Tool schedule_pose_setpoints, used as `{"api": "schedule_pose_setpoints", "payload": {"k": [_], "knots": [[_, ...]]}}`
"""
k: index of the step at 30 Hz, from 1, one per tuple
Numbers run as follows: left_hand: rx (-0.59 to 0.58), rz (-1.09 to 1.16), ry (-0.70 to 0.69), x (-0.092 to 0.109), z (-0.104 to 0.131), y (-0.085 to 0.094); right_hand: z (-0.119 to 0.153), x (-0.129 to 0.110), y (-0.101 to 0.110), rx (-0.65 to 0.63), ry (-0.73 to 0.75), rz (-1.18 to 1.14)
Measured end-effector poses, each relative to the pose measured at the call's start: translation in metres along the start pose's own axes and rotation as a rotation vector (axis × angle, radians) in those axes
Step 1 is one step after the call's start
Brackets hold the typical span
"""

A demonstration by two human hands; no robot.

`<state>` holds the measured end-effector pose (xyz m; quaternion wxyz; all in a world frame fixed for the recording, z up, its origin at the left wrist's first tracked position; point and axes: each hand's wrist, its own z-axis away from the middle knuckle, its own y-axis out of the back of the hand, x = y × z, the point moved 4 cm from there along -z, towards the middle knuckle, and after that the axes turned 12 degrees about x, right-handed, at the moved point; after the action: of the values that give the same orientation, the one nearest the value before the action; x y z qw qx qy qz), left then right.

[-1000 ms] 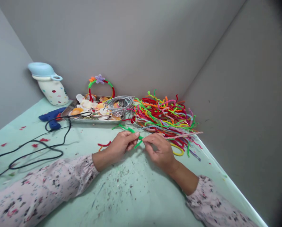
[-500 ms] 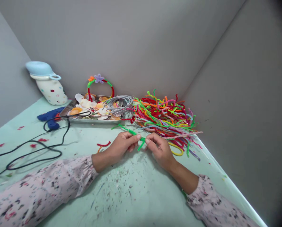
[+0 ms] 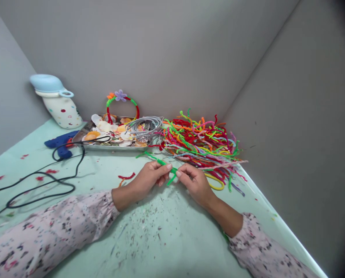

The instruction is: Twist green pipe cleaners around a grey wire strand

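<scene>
My left hand (image 3: pixel 151 177) pinches a green pipe cleaner (image 3: pixel 161 162) between thumb and fingers, near the middle of the view. Close beside it, my right hand (image 3: pixel 195 182) grips the right part of the same green piece. A short green end (image 3: pixel 171 179) hangs down between the two hands, and a thinner green length reaches up and left beyond my left fingers. Just behind my right hand spreads a large pile of coloured pipe cleaners (image 3: pixel 201 135). My fingertips partly cover the held piece.
A metal tray (image 3: pixel 114 148) of shells stands behind, with a flowered hoop (image 3: pixel 137 110) and coiled grey wire (image 3: pixel 149 125). At left are a blue glue gun (image 3: pixel 63 143), its black cord (image 3: pixel 53 181) and a white bottle (image 3: pixel 61 110). Red scraps (image 3: pixel 127 176) lie near my left wrist.
My right fingertips have shifted slightly left along the green piece, and its short hanging end has moved a little left. My left hand holds nearly the same place.
</scene>
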<state>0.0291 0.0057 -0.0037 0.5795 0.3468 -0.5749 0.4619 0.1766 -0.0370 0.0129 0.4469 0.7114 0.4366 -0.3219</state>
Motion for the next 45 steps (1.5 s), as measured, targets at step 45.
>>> {"api": "schedule_pose_setpoints", "payload": {"k": [45], "knots": [[0.061, -0.028, -0.014, -0.002, 0.000, 0.003, 0.007, -0.023, -0.003, 0.204, 0.758, 0.583]]}}
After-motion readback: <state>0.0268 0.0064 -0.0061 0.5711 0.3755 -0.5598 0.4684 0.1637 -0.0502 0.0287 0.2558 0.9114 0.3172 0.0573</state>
